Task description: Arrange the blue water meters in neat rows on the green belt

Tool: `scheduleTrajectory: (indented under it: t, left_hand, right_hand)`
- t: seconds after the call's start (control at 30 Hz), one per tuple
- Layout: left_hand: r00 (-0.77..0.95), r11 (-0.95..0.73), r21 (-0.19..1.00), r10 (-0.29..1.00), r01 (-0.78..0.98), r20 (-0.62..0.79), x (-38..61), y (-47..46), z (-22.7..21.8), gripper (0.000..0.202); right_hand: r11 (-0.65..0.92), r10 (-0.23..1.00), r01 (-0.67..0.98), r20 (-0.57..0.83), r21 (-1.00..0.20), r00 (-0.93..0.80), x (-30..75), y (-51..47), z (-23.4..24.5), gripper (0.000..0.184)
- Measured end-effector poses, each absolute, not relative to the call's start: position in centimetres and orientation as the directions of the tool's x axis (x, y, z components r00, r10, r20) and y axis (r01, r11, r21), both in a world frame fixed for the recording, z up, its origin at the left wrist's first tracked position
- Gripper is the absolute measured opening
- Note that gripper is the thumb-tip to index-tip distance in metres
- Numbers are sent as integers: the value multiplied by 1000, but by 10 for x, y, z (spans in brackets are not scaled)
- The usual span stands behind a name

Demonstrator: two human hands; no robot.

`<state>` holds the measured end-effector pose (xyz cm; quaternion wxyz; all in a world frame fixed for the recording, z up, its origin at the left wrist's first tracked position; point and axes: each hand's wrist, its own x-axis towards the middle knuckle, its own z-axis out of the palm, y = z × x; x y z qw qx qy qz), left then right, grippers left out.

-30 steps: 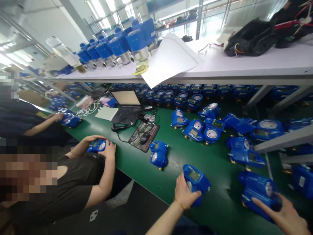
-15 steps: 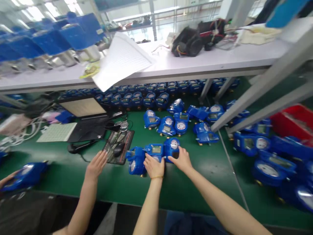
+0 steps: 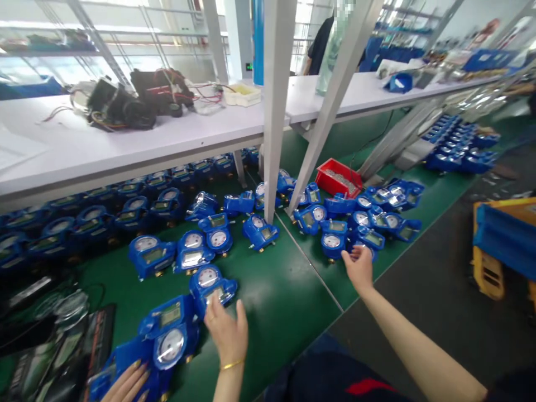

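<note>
My left hand, with a thin yellow bracelet at the wrist, is open beside a blue water meter. Its fingertips overlap the meter's small display; whether they press on it I cannot tell. To the right, my right hand is open, thumb and fingers apart, at the near edge of a group of blue meters. Nearest to it are a meter with a round white dial and another meter partly behind the fingers. A co-worker's hand rests on a blue meter at lower left.
Several meters stand in rows under the white shelf. A red bin of small parts sits behind the right-hand group. Grey metal posts rise from the green bench. A mouse mat lies at left; a yellow-and-blue cart stands at right.
The view has swung to the right. My right hand has left the meter on the bench and moved right to the other group. My left hand has shifted from the middle meter to the right-hand one.
</note>
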<state>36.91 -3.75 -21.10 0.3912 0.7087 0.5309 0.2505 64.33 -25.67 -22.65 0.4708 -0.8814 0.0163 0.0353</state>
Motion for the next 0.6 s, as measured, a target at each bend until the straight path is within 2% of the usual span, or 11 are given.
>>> scheduleTrajectory:
  t: [0.07,0.13,0.2,0.27,0.37,0.43,0.5,0.53,0.6]
  left_hand:
    - [466,-200,825,881,529,-85,409,-59,-215,42]
    - [669,-297,823,732,484,-129,461,-87,-218,47]
    - [810,-384,803,552,456,-196,521,-115,-221,59]
    - [836,-425,760,477,491,-273,581,-141,-224,75]
    - [745,-365,676,510,640,-429,652,-170,-231,99]
    - [652,-275,630,566,727,-505,678,-184,-238,104]
    - [594,-193,633,619,750,-514,684,-197,-246,105]
    - [577,-153,649,636,745,-512,679,-204,-250,106]
    - [542,-47,683,649,729,-534,657,-221,-255,108]
  right_hand:
    - [-541,-247,-247,-128,-804,960,678,-309,-228,92]
    - [-470,-349,-403,-253,-785,902,705,-342,-236,103]
    - [-380,-292,-502,-414,-777,862,724,-355,-248,99]
    - [-311,-144,-557,-541,-770,828,737,-354,-261,85]
    - [-263,59,-596,-629,-759,775,746,-351,-276,73]
    - [-194,108,-638,-663,-745,741,750,-361,-285,71]
    - [-145,107,-694,-709,-705,697,755,-381,-295,69]
    - [-160,104,-709,-726,-686,679,758,-393,-300,67]
    - [-283,184,-677,-731,-680,657,762,-417,-309,61]
